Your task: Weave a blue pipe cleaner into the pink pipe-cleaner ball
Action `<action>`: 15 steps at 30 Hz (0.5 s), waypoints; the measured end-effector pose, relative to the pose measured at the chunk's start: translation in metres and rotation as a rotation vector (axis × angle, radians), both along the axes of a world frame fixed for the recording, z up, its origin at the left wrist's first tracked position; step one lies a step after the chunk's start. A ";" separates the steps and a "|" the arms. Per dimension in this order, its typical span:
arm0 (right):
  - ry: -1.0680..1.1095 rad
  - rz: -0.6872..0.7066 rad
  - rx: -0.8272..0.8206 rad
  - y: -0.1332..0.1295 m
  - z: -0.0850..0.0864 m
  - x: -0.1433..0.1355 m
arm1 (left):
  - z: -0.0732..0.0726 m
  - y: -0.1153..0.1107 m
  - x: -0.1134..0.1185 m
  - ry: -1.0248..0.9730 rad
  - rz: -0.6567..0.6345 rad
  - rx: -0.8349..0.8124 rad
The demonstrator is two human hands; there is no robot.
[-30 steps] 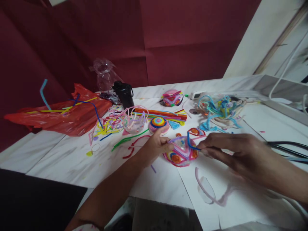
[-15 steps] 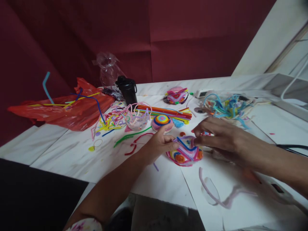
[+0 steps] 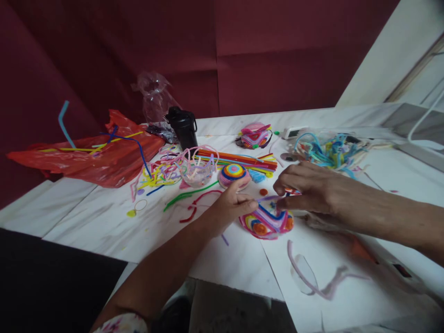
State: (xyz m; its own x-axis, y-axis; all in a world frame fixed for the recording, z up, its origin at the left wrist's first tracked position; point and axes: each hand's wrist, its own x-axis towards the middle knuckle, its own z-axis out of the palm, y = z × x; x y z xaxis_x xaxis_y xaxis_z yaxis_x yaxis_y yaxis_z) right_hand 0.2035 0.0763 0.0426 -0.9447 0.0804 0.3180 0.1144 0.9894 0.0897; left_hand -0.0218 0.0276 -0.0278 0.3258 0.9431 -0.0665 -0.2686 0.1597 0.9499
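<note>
A small bowl [image 3: 267,223] made of coiled pink, orange and yellow pipe cleaners sits on the white table [image 3: 104,226] in front of me. My left hand [image 3: 231,206] grips its left rim with thumb and fingers. My right hand [image 3: 305,187] pinches a blue pipe cleaner [image 3: 268,212] that zigzags across the bowl's rim, fingertips right above the bowl. The two hands nearly touch over the bowl.
Behind the bowl lie a rainbow coiled disc [image 3: 233,174], a bundle of straight pipe cleaners [image 3: 239,161], a clear cup with looped stems [image 3: 197,172], a black cup [image 3: 183,127], a red plastic bag [image 3: 93,159] and a tangle of blue stems [image 3: 328,151]. A loose mauve stem [image 3: 312,277] lies near me.
My right hand has moved left and forward, from beside the bowl to over its rim, bending the blue pipe cleaner down onto it. The view shifted slightly left.
</note>
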 end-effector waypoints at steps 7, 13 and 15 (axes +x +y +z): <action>-0.069 -0.027 0.027 -0.001 0.004 -0.005 | -0.002 0.001 0.002 0.012 0.045 -0.005; -0.101 -0.055 -0.008 -0.002 0.003 -0.009 | 0.001 -0.001 0.004 0.009 0.073 -0.017; -0.116 -0.079 -0.025 -0.003 0.002 -0.009 | 0.002 -0.002 0.005 -0.002 0.073 -0.033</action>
